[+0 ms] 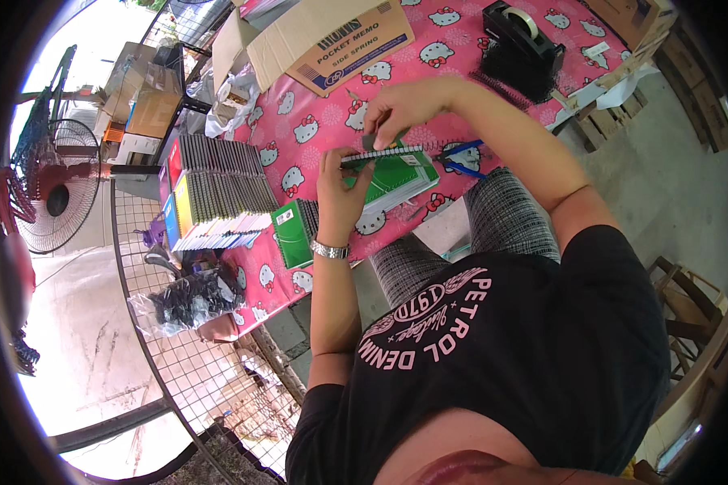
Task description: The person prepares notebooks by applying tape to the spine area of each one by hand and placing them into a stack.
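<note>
A green notebook [391, 187] lies at the table's near edge, its spine side turned away from me. My left hand [344, 187] grips its left end, thumb on the cover and fingers behind the spine. Along the spine runs a thin wire coil [429, 151], whose loose end sticks out past the right corner. My right hand [402, 111] is bent over the spine, with thumb and fingers pinched together at the punched edge. A small dark piece shows by those fingertips; its kind is unclear. Blue-handled pliers [463, 158] rest right of the notebook.
Green notebooks [294, 234] lie left of my left wrist. Behind them rise tall stacks of spiral notebooks [222, 186]. A cardboard box [332, 44] stands at the back, and a black tape dispenser [526, 36] beside a pile of black coils [519, 71] at the far right.
</note>
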Demonstrator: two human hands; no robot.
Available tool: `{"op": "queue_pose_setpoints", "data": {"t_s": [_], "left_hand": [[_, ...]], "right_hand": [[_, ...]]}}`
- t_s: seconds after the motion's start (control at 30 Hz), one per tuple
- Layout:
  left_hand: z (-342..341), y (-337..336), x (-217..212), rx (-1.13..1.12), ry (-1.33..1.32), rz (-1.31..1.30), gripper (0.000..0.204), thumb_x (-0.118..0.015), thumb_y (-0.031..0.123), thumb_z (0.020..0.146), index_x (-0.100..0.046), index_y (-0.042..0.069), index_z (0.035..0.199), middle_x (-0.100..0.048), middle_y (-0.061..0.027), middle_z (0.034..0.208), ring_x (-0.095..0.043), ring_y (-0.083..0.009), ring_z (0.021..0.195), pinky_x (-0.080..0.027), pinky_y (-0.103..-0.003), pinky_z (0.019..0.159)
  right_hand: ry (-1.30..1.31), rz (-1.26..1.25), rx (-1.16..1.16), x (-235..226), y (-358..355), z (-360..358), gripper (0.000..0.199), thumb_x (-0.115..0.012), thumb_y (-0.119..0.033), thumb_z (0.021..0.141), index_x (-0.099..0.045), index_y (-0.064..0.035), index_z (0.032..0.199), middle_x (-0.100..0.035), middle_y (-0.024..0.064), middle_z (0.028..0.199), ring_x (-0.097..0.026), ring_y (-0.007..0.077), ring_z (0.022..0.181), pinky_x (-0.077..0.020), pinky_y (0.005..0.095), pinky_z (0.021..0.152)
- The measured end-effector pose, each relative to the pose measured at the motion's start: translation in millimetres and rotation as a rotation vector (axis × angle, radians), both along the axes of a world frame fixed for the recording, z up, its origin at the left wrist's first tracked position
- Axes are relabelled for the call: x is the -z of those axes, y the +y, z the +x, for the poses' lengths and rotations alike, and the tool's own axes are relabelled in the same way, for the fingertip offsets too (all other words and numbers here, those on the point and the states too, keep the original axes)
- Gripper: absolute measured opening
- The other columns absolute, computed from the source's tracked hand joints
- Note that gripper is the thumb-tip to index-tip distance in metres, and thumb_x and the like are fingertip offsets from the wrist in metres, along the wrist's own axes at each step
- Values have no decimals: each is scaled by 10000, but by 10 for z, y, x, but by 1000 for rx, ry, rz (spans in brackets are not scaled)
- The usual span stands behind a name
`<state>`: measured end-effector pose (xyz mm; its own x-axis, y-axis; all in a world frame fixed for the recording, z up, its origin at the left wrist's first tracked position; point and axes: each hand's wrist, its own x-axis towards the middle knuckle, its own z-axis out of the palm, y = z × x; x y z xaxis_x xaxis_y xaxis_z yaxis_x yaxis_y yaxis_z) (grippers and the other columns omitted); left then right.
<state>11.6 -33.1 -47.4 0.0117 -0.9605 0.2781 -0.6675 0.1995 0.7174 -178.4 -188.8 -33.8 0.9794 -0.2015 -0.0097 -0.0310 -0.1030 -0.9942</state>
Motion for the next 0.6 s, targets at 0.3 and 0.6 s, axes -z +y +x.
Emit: {"op": "queue_pose_setpoints", "data": {"t_s": [0.3,0.6], "left_hand": [[0,-75,22,-42,54,24,295,-720,54,819,-539,-3,1045,-615,-108,927,-646,-197,744,-507,-291,618],[52,76,185,-259,322,76,217,-623,129,949,-556,-26,1085,-618,-68,813,-620,-100,643,-507,-241,524]], "right_hand": [[688,-575,301,557,-404,-69,513,-749,-408,751,-671,-115,1165,-632,96,1176,-598,277,1086,-479,391,894],[240,-1088,995,1582,827,-772,707,-706,-318,801,-419,-101,1409,-457,155,1387,-482,395,1198,-393,510,1003]]}}
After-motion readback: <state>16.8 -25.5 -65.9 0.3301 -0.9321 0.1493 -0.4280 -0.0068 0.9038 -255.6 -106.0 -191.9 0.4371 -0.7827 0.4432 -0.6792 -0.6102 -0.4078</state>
